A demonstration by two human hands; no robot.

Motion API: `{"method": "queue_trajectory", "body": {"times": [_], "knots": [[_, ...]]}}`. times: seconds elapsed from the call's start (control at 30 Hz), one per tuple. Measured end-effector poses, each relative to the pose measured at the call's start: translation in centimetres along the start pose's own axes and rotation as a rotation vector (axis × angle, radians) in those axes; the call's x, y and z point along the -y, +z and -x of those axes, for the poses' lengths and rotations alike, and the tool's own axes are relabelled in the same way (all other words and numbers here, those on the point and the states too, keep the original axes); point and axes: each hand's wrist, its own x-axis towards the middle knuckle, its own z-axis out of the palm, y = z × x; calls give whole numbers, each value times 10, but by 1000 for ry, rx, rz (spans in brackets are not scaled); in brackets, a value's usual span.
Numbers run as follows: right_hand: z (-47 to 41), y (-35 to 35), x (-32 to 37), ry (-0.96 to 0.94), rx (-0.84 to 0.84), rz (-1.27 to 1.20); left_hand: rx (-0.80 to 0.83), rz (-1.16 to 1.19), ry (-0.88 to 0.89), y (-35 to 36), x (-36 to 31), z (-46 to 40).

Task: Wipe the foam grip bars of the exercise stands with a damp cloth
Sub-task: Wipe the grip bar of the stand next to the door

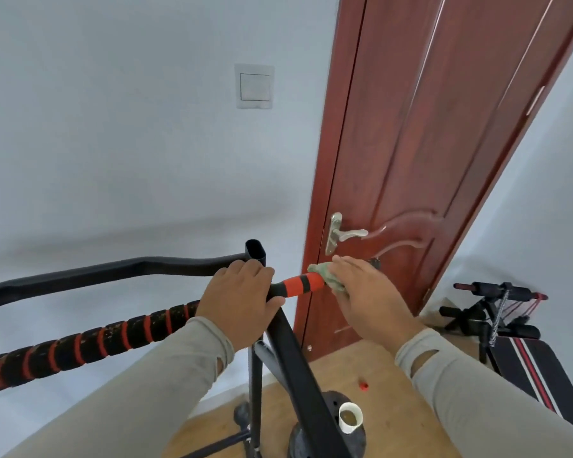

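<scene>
The right hand covers most of the cloth and the foam bar's tip. The striped grip bar runs off the left edge; the bench is cut off at right.

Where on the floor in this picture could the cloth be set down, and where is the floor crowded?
Free: the wooden floor between the door, the red cap and the striped bench. Crowded: around the stand's black frame, where the weight plates and white cup sit.
</scene>
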Motion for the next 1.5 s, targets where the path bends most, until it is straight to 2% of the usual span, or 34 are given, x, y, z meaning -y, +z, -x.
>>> {"method": "queue_trajectory", "body": {"times": [0.07,0.27,0.37,0.5,0.57,0.73,0.87,1.03,1.1,1.17,1.23,1.37,1.43,1.5], "knots": [[5,10,1,14,63,10,23,-59,36,10,-2,-13],[-9,13,4,40,8,-13,-19,-27,105,31,-4,-25],[-11,16,4,-31,15,-50,-22,29,88,32,-3,-23],[-13,19,-17,-126,12,56,-27,82,85,29,-4,-22],[-19,16,-33,-77,58,78,-30,87,77,27,-5,-23],[-44,-2,-69,228,219,236,-20,77,70,26,-5,-22],[-51,-14,-55,324,220,219,-16,111,68,24,-5,-23],[-33,23,26,147,34,-12,-27,121,62,25,-6,-23],[-30,28,29,58,-1,-45,-19,107,58,24,-6,-23],[-29,18,14,2,38,37,-17,107,53,24,-6,-23],[-29,4,-13,31,90,117,-21,112,56,25,-7,-23],[-41,-27,-65,252,168,389,-44,99,63,26,-6,-23],[-45,-36,-79,301,47,499,-26,111,58,26,-6,-23],[-46,-35,-78,291,-127,468,-20,119,56,26,-6,-22]]}}
